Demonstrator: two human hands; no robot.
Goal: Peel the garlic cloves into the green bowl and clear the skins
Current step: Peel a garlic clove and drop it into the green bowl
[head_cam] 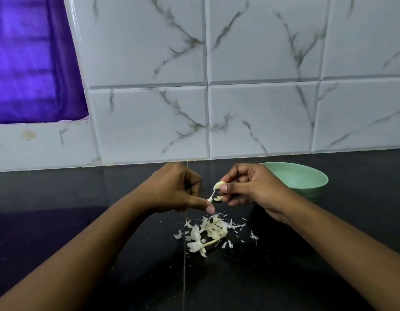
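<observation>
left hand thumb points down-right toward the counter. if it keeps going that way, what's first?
Likely the pile of garlic skins on the black counter, just below the left hand's thumb tip. Depth is unclear; the thumb may sit above it.

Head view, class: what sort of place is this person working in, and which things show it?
Probably a home kitchen: a dark counter against a marble-look tile wall, a green bowl on it, and garlic skins under hands peeling a clove.
</observation>
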